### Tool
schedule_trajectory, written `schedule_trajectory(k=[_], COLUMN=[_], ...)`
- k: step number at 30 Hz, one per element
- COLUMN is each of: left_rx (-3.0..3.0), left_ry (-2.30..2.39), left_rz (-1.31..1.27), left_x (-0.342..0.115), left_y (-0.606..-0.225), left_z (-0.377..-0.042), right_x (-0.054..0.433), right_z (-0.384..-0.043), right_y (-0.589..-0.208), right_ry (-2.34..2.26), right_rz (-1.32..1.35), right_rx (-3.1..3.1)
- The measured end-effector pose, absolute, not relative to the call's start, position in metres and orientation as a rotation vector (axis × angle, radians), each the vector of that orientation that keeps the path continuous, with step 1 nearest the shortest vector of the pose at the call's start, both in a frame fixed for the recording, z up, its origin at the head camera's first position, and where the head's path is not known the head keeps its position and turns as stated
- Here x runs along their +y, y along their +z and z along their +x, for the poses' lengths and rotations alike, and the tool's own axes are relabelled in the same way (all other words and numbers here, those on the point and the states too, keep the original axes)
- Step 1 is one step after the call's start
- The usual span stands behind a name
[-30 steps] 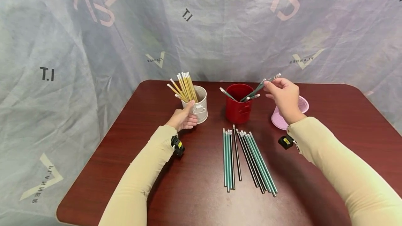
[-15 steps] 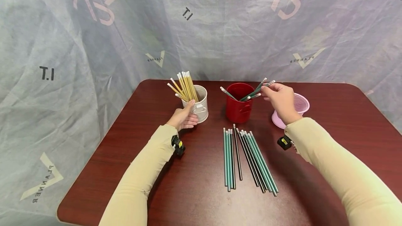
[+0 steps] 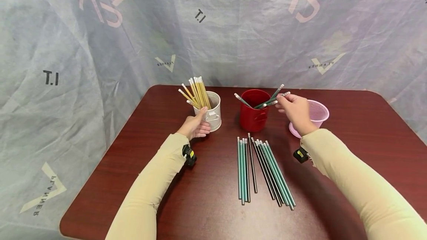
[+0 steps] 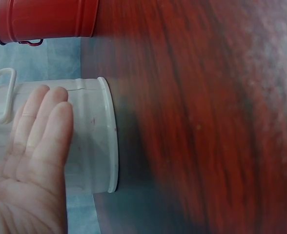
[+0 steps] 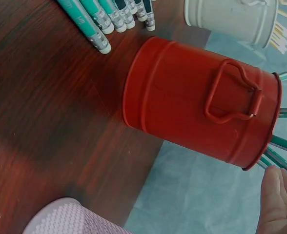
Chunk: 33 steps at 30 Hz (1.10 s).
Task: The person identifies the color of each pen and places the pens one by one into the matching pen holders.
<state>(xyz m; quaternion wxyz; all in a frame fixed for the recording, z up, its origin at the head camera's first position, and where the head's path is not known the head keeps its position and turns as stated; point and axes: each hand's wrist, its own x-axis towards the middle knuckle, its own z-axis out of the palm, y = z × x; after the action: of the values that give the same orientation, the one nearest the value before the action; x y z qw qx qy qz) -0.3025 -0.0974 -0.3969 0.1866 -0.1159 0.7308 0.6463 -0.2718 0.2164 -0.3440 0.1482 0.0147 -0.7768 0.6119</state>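
Note:
My left hand rests with straight fingers against a white metal bucket, thumb near the rim. Several yellow pencils lean in that bucket, eraser ends up. At a red metal bucket, my right hand pinches a green pencil that slants over the right rim. Other green pencils stick out of the red bucket on both sides. In the right wrist view, the fingertips show beside the pencils at the red bucket's rim.
A pink mesh cup stands at the right, partly behind my right hand. Green pencils and black pencils lie in two groups in front of the red bucket. The brown table meets a grey printed cloth behind.
My right hand has moved down and left toward the red bucket, and the pinched green pencil has sunk lower over its rim. The left hand and white bucket have stayed still.

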Motion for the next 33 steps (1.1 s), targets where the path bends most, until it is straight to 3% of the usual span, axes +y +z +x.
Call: schedule_trajectory(k=[18,27,33], left_rx=[2.064,2.065,2.060], left_ry=[1.812,1.816,1.821], left_rz=[-0.295,-0.303,-0.311], left_x=[-0.095,-0.097,-0.099], left_y=[-0.395,-0.396,-0.399], left_z=[-0.302,-0.303,-0.304], right_x=[0.224,0.225,0.218], right_z=[-0.267,-0.242,-0.231], right_y=[-0.353,-0.377,-0.395], right_ry=[1.805,1.033,0.807], right_rz=[0.059,0.420,0.450], right_rx=[-2.521,-3.338,-3.429])
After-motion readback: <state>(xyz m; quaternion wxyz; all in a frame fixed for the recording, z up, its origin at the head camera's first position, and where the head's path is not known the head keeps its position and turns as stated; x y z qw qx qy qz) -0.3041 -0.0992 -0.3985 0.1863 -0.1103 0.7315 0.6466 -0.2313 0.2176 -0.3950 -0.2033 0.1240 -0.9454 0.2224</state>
